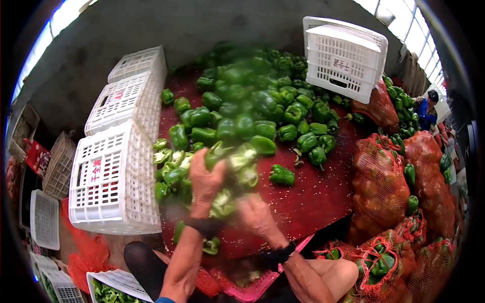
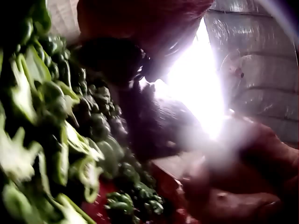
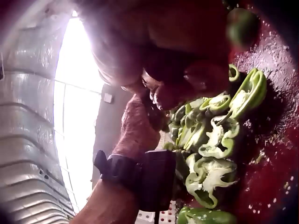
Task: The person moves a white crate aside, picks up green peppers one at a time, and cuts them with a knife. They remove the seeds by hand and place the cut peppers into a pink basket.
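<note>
In the head view my left hand [image 1: 204, 182] is over the cut peppers at the left of the red tabletop, gripping a green bell pepper [image 1: 214, 153] between thumb and fingers. My right hand [image 1: 256, 214] is just to its right, fingers curled; whether they hold something I cannot tell. Pepper halves with pale insides [image 1: 222, 203] lie between and beyond the hands. The right wrist view has the right hand [image 3: 163, 51] in shadow, close to the left hand [image 3: 138, 123], above opened pepper halves [image 3: 212, 179]. Glare and darkness hide much of the left wrist view.
Whole green peppers [image 1: 242, 106] heap across the back of the red tabletop [image 1: 313, 202]. White plastic crates [image 1: 103, 177] line its left edge; another crate [image 1: 343, 63] stands back right. Filled red mesh sacks [image 1: 379, 187] crowd the right side. A pink basket [image 1: 247, 293] is below the front edge.
</note>
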Motion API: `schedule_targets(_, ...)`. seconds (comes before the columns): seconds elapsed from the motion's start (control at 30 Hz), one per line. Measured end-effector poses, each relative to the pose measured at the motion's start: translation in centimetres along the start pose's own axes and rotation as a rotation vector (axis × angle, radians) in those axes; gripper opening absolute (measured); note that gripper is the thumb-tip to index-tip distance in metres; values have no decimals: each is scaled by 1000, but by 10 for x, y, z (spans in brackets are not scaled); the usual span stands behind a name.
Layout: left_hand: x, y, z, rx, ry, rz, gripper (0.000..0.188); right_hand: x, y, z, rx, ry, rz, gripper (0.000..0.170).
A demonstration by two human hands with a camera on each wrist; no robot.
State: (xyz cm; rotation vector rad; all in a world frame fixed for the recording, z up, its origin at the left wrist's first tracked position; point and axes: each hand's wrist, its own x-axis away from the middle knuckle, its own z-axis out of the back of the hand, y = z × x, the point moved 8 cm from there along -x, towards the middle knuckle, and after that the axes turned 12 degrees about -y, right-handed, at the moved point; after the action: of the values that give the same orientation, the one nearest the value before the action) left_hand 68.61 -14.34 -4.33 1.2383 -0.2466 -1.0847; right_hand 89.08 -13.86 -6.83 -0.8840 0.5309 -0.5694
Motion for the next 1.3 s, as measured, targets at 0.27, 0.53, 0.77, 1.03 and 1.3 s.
schedule_targets(0.27, -16, -32, -1, -583, -80, -240, 49, 29, 23, 98, 22, 151, -399, 24)
schedule_targets(0.53, -121, -38, -113, -392, -302, -179, 44, 74, 22, 154, -497, 242, -747, 28)
schedule_targets(0.77, -164, -106, -139, -671, -342, 180, 58, 70, 9, 163, -346, 209, -640, 33)
schedule_targets(1.03, -153, -85, -126, -465, -301, -181, 65, 60, 3, 151, -353, 174, -619, 31)
schedule_targets(1.3, -148, -101, -146, -249, -381, 49, 73, 60, 5, 145, -314, 146, -611, 30)
